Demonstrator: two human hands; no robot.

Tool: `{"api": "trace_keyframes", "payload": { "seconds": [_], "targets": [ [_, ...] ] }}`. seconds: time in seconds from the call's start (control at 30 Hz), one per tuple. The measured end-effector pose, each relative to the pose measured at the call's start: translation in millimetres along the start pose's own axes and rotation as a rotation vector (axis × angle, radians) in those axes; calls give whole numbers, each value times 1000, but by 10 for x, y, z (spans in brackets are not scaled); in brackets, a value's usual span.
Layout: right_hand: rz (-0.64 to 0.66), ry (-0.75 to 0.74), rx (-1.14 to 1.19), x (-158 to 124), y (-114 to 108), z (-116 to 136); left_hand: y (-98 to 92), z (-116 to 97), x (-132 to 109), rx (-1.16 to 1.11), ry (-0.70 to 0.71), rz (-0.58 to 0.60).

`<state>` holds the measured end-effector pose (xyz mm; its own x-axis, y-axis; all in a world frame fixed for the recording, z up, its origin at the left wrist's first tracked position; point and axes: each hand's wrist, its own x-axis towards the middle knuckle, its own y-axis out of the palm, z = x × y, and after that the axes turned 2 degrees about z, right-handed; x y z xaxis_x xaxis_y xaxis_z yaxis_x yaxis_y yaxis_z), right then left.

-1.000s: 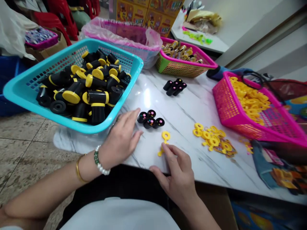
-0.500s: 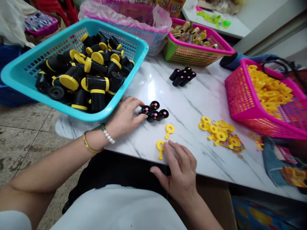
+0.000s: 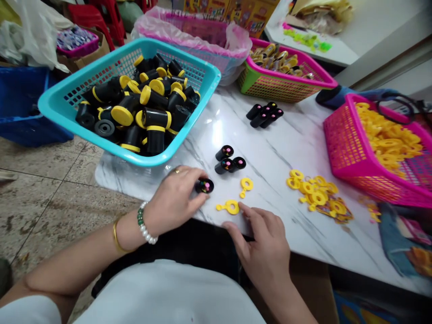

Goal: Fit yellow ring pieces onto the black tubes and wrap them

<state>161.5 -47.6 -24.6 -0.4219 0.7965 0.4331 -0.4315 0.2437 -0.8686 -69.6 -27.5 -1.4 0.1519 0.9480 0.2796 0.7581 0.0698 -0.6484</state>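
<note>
My left hand (image 3: 175,200) is closed round a small black tube (image 3: 204,185) with a coloured end, near the table's front edge. My right hand (image 3: 263,243) lies beside it, its fingertips touching a yellow ring piece (image 3: 231,207) flat on the marble table (image 3: 276,148). A second yellow ring (image 3: 246,184) lies just beyond. Three more black tubes (image 3: 230,160) sit together a little further back. A heap of yellow rings (image 3: 315,193) lies to the right.
A turquoise basket (image 3: 199,96) of black-and-yellow tubes overhangs the table's left edge. A pink basket (image 3: 340,144) of yellow rings stands at the right. Another cluster of black tubes (image 3: 265,114) lies mid-table. A pink-green basket (image 3: 280,87) and a bag-lined basket (image 3: 199,38) stand behind.
My left hand has taken one black tube out of the cluster and drawn it towards me. My right fingers have slid a yellow ring along the table front.
</note>
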Motion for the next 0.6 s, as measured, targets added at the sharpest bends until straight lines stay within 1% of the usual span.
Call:
{"api": "trace_keyframes", "payload": {
  "seconds": [0.07,0.13,0.27,0.33,0.37,0.4,0.43,0.5,0.53,0.6],
  "targets": [
    [3,33,29,17,18,32,44,-50,-135,-25,19,-14],
    [22,55,88,32,17,60,96,-62,-200,-40,46,-33],
    [54,78,110,77,-27,73,152,-22,-207,-56,93,-52],
    [60,63,135,125,-51,62,152,-1,-204,-58,93,-86],
    [61,30,139,159,-61,55,150,8,-206,-58,91,-105],
    [81,-34,131,199,-70,47,147,14,-211,-56,91,-122],
    [123,-121,115,244,-78,39,145,20,-216,-52,92,-134],
    [249,-311,61,338,-102,22,145,28,-228,-43,96,-135],
    [309,-381,25,381,-120,15,148,30,-232,-37,97,-130],
    [374,-432,-50,448,-170,6,155,33,-235,-24,100,-126]
  ]
}}
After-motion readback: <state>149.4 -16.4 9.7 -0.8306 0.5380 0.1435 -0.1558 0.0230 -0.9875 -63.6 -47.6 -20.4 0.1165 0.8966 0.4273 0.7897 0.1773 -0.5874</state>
